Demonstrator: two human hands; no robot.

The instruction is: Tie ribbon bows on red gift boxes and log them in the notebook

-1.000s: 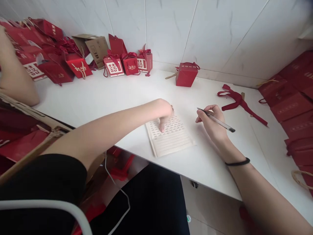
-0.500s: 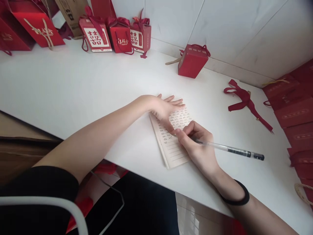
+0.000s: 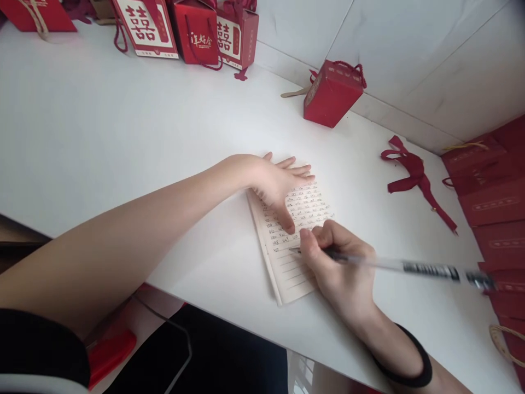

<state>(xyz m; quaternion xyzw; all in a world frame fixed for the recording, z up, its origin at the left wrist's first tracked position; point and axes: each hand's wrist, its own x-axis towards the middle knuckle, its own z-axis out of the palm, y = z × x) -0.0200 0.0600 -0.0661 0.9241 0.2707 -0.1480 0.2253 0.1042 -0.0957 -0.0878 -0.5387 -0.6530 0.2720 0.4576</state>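
A lined notebook [image 3: 287, 273] lies at a slant on the white table, its upper lines filled with rows of small handwritten figures. My left hand [image 3: 276, 180] rests flat across the page's upper left part, fingers spread, covering some of the writing. My right hand [image 3: 340, 268] is closed round a clear-barrelled pen [image 3: 389, 264] with a dark cap end. The pen's tip is at the page, just right of the first entry on the lowest written line. A black band circles my right wrist.
Red gift boxes [image 3: 194, 34] with cord handles stand along the back left. One red box [image 3: 334, 93] leans by the tiled wall beside a flat wooden stick [image 3: 293, 93]. A dark red ribbon [image 3: 410, 169] lies at right, near stacked red boxes [image 3: 492, 191].
My right hand and the pen have shifted slightly down and right, showing more of the writing. My left hand stays spread on the page. The view has moved closer.
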